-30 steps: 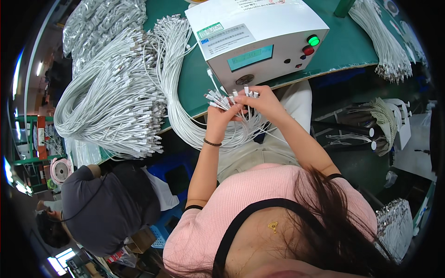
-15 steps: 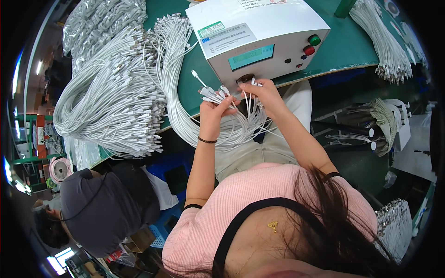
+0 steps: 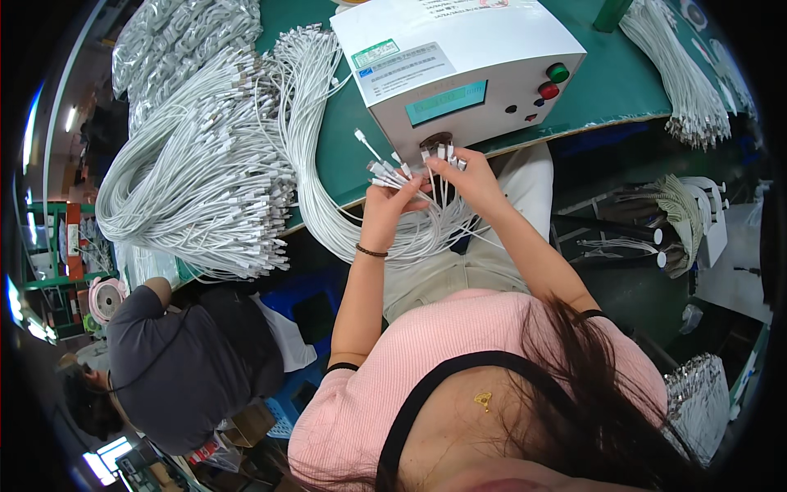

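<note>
My left hand (image 3: 392,205) is closed around several white USB cables, their plugs (image 3: 384,172) fanning out above the fingers. Beside it, my right hand (image 3: 469,179) grips another few cables, with white plugs (image 3: 443,152) sticking up past the fingertips. Just beyond the right fingertips is the dark round socket (image 3: 437,141) on the front of a white tester box (image 3: 467,49). The box has a lit screen (image 3: 447,102), a green button and a red button. From both hands the white cables (image 3: 418,234) hang in loops over the table edge and my lap.
A large heap of white cables (image 3: 197,164) covers the left of the green table (image 3: 352,123), with bagged cables (image 3: 184,49) behind. Another bundle (image 3: 680,82) lies at the far right. A person in a dark shirt (image 3: 180,369) sits at left. Umbrellas (image 3: 684,221) are at right.
Both hands have shifted slightly. The right hand has drawn back a little from the socket, and the plugs in it now stand upright, more in view. The screen reading looks different.
</note>
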`<action>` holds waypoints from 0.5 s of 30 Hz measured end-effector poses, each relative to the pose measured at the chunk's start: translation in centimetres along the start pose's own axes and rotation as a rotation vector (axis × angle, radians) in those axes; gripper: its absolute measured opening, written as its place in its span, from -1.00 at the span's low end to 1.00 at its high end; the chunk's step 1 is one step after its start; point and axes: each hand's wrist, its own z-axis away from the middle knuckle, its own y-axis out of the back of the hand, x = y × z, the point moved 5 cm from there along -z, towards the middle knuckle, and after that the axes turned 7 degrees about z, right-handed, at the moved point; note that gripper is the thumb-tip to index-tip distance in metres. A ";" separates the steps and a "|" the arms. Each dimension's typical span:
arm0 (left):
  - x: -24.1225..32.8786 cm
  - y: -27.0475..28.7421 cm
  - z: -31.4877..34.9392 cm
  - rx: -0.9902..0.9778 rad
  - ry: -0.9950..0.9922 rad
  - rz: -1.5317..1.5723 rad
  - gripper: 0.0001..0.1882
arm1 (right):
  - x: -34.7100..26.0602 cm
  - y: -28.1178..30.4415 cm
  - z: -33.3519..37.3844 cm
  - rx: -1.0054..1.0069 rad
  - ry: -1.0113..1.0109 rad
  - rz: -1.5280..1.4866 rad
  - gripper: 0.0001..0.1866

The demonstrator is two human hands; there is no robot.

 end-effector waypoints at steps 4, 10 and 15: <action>0.4 0.0 0.2 -0.029 0.013 0.059 -0.78 | 0.8 0.3 0.2 0.043 -0.014 -0.043 -0.77; 1.3 0.3 0.0 0.006 -0.039 0.077 -0.80 | 0.1 0.2 -0.6 0.055 -0.108 -0.151 -0.78; 1.3 0.5 0.1 0.021 -0.040 0.083 -0.82 | 0.2 0.2 -0.7 0.051 -0.117 -0.142 -0.79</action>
